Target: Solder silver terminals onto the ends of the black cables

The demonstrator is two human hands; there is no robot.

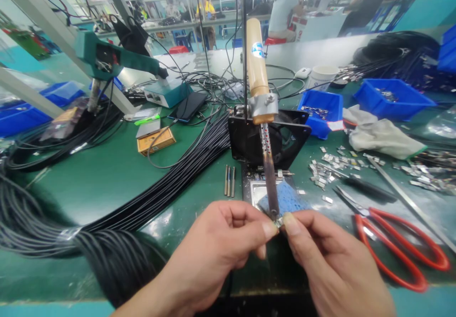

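Note:
A small metal connector (279,222) sits between my two hands, right under the tip of a soldering iron (271,184). My left hand (231,236) pinches it with thumb and forefinger from the left. From the right, my right hand (320,255) grips it the same way, and the fingertips cover most of it. The iron points downward in a metal clamp (262,107), its wooden handle uppermost. Behind the fingertips lies a blue sponge (290,197), by a black fan (245,139).
Red-handled scissors (395,241) lie at right, near scattered metal connectors (324,167) and a white glove (384,139). Blue bins (392,99) stand behind. A bundle of black cables (153,198) crosses the left side. A green heat gun (114,58) stands at far left; people sit in the background.

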